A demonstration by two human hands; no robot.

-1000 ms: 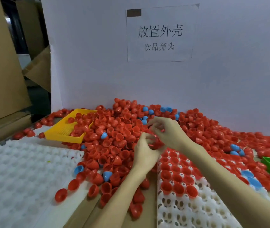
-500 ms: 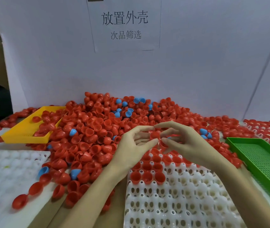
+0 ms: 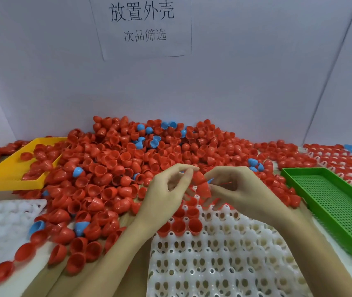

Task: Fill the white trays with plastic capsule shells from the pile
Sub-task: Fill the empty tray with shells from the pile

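Head view: both hands have drawn closer together than half a second ago, over the far edge of the centre white tray (image 3: pixel 224 264). The left hand (image 3: pixel 166 196) and right hand (image 3: pixel 241 189) each pinch a stack of red shells (image 3: pixel 201 185) between them, grips closed on it. The pile (image 3: pixel 140 159) fills mid-frame. A few shells sit in the tray's top row. The yellow basket (image 3: pixel 3 176) at left and green basket (image 3: pixel 337 213) at right show more fully now.
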